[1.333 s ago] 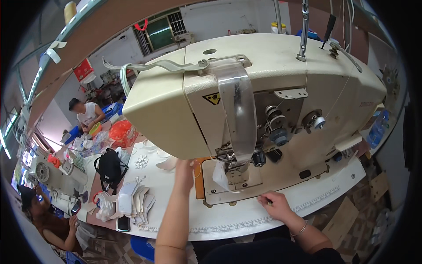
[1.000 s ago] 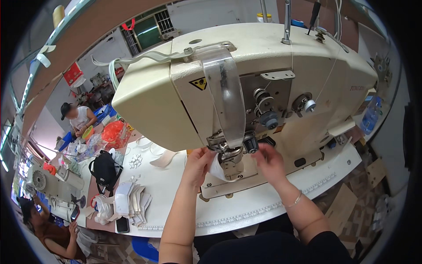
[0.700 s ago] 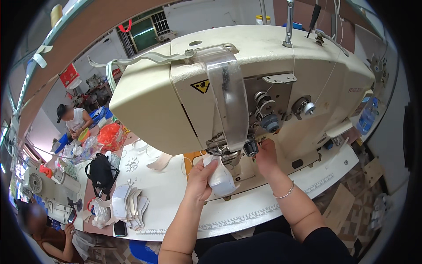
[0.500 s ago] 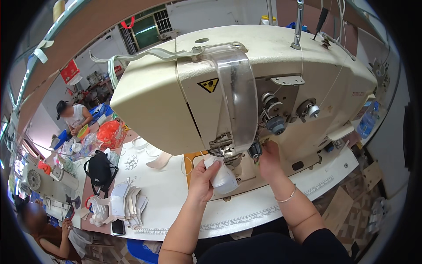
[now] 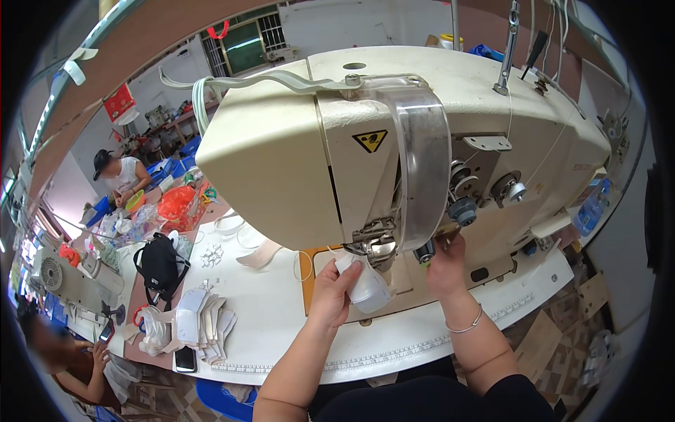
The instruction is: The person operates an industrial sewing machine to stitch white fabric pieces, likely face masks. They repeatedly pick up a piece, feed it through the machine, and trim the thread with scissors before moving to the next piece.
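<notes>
In front of me stands a large cream sewing machine [image 5: 267, 169] with a clear plastic guard [image 5: 424, 162]. My left hand [image 5: 333, 290] is closed on a white, curved fabric piece [image 5: 369, 290], thumb on top. The piece's upper end lies right by the metal presser parts [image 5: 380, 246]. On the other side of those parts, my right hand [image 5: 446, 271] is raised beside a black knob [image 5: 425, 252]. Its fingers are curled and partly hidden against the machine, so what they grip does not show.
Left on the white table [image 5: 274, 323] lie stacked white pieces [image 5: 197, 316], a phone [image 5: 185, 359], a black backpack [image 5: 160, 267] and small white bits [image 5: 211, 256]. Two people sit at the left, one farther back. A blue bin [image 5: 223, 402] stands below the table's front edge.
My view has shifted, so the machine sits farther right in the picture. Both hands keep nearly the same places by the machine, the left still on the white fabric piece.
</notes>
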`<state>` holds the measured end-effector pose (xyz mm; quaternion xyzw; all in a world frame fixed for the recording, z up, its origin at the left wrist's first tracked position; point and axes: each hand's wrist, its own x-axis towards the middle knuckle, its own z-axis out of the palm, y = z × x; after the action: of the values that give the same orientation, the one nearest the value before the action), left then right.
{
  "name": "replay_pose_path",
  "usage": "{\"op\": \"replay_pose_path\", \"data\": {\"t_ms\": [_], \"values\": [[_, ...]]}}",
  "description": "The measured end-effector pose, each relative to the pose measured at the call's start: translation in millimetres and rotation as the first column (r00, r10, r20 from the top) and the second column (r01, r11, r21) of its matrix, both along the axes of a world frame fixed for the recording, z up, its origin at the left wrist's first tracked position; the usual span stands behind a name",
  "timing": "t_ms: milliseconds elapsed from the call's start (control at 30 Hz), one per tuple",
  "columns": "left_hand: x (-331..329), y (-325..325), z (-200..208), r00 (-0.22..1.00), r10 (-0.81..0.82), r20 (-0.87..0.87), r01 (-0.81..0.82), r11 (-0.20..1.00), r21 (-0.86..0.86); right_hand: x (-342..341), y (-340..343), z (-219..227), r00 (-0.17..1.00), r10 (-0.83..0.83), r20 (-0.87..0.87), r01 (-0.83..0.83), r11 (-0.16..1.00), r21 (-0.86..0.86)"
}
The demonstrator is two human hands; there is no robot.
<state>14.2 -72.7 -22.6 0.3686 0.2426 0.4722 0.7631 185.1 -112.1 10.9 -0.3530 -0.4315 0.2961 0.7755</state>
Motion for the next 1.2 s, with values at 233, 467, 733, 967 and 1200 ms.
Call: {"op": "replay_pose_path", "data": {"t_ms": [233, 467, 733, 967, 1200], "values": [[-0.7, -18.8, 3.4, 1.0, -0.008, -0.003, 0.008, 1.0, -0.021, -2.6, -9.7, -51.0, 0.948, 0.072, 0.31, 0.036, 0.943, -0.331], [5.7, -26.3, -5.5, 0.998, 0.068, -0.016, -0.068, 0.998, 0.019, 8.4, -17.2, -19.7, 0.809, 0.436, 0.395, -0.133, 0.789, -0.6], [1.8, -14.7, -5.5, 0.997, 0.057, -0.042, -0.056, 0.998, 0.015, 5.9, -10.8, -20.5, 0.805, 0.388, 0.449, -0.094, 0.831, -0.549], [6.0, -21.5, -9.9, 0.989, 0.146, -0.024, -0.145, 0.989, 0.025, 8.7, -0.6, -24.6, 0.93, 0.25, 0.269, -0.083, 0.858, -0.507], [19.9, -43.0, -17.8, 0.974, 0.21, 0.085, -0.21, 0.978, -0.015, 0.6, -13.3, 11.2, 0.88, 0.346, -0.327, -0.349, 0.936, 0.05]]}}
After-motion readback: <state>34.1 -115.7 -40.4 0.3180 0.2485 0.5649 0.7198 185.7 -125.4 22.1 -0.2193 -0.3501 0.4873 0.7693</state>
